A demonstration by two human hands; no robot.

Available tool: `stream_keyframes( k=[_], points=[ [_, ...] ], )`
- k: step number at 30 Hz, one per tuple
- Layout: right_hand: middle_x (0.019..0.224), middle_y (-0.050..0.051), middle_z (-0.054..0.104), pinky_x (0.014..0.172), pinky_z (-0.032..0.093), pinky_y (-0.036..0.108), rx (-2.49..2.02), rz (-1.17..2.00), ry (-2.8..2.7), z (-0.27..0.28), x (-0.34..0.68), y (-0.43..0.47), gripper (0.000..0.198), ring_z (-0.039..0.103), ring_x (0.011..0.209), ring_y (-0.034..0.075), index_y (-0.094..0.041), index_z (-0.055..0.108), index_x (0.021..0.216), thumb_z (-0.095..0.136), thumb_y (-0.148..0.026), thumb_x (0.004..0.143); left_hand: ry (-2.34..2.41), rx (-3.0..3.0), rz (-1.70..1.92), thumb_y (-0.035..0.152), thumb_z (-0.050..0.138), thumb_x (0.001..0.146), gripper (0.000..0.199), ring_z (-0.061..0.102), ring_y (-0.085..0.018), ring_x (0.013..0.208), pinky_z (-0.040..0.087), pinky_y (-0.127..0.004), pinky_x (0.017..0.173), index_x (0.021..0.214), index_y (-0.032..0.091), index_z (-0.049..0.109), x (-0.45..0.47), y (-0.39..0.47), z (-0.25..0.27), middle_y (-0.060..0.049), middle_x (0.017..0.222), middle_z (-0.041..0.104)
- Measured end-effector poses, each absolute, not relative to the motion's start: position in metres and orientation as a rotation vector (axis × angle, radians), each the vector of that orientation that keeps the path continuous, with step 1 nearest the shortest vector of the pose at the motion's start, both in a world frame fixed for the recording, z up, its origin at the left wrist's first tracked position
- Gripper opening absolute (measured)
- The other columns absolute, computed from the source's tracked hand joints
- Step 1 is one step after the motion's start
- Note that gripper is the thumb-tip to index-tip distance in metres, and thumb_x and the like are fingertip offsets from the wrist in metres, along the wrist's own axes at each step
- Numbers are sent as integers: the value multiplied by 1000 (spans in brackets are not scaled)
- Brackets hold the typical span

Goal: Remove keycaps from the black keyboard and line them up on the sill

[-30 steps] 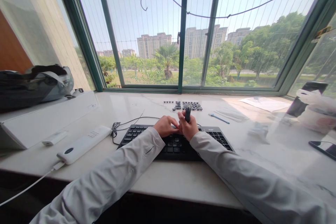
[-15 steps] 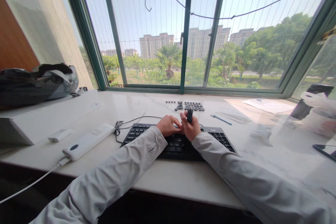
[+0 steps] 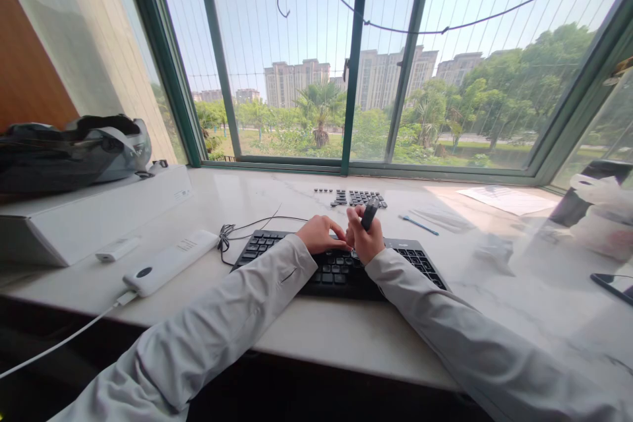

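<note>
A black keyboard (image 3: 336, 270) lies before me on the white counter, and part of its right side shows key sockets without caps. My right hand (image 3: 366, 241) is wrapped round the black handle of a tool (image 3: 370, 212), held tilted over the keyboard. Its working tip is hidden behind the fingers. Close beside it, my left hand (image 3: 321, 235) rests on the keys, thumb and forefinger bent toward each other near the right hand. What lies at those fingertips is hidden. Behind the keyboard, loose black keycaps (image 3: 363, 198) are laid out in rows.
A thin blue stick-like tool (image 3: 419, 225) lies to the right, near clear plastic (image 3: 494, 252). At left are a white power bank (image 3: 171, 264) with its cable, and a long white box (image 3: 99, 211) under a dark bag (image 3: 74, 151). A coiled black cable (image 3: 226, 237) lies beside the keyboard.
The tool in my right hand has tilted to the right. My left thumb and forefinger show a wider arch. The whole view has shifted slightly.
</note>
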State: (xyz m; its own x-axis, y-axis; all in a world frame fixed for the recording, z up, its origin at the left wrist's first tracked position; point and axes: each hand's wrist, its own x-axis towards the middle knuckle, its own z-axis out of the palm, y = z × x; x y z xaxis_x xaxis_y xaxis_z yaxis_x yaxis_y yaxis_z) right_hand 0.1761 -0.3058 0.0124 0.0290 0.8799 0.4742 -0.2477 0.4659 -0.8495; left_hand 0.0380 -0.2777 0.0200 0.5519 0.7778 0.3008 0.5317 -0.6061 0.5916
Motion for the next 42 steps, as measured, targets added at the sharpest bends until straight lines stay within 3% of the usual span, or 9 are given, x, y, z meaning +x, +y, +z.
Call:
stream_keyframes(
  k=[6,10,15,19,22,24,30,34,42],
  points=[
    [40,-12,25,35,21,20,-489,865,-1118,38,203,-297,39,23,33,4,-21,36,64,63,-45,80,1105,2218,958,45,68,73,31,67,-18,81,49,-26,73,85,17,73,35,-279,36,-4,83,73],
    [49,-11,33,43,30,20,-466,858,-1152,50,226,-288,32,31,41,5,-22,47,80,75,-35,70,1143,2153,1122,45,66,77,31,67,-18,80,49,-26,68,90,18,70,34,-277,37,-5,84,72],
    [52,-9,37,48,42,25,-561,978,-1208,50,236,-288,34,40,46,10,-25,45,90,65,-49,76,1112,2161,1140,44,66,77,30,66,-18,84,47,-24,63,88,17,70,38,-279,34,-6,87,71],
    [50,-10,36,37,30,22,-620,1038,-1266,44,237,-290,37,33,38,8,-25,44,91,59,-56,78,1071,2157,1164,44,64,78,31,65,-18,85,46,-23,62,92,17,70,42,-285,35,-6,91,71],
    [50,-10,32,35,16,19,-600,1069,-1225,43,236,-288,37,24,37,5,-23,44,85,63,-53,75,1049,2154,1211,45,63,79,32,65,-17,82,45,-22,60,93,17,70,43,-287,37,-6,90,71],
    [49,-10,32,34,14,19,-591,1119,-1191,44,235,-287,37,23,36,5,-22,44,81,66,-51,72,1026,2154,1234,46,63,80,32,65,-17,82,44,-22,59,94,17,70,44,-289,37,-6,90,70],
    [44,-12,32,33,20,19,-765,1191,-1270,39,228,-288,44,25,33,4,-20,48,80,74,-52,65,993,2078,1316,50,66,77,42,60,-10,60,39,-20,49,104,17,65,45,-294,39,-4,83,69],
    [43,-10,36,34,27,21,-856,1103,-1450,34,226,-291,46,34,34,6,-17,57,83,73,-55,64,991,2049,1397,51,67,75,40,50,-7,48,35,-20,44,95,16,67,45,-298,41,-3,76,70],
    [42,-8,39,33,25,21,-963,1045,-1482,30,227,-288,45,36,34,7,-16,65,81,74,-57,62,1027,2097,1454,52,73,68,41,44,-6,46,35,-21,45,92,19,71,44,-297,40,-2,75,72]
  ],
)
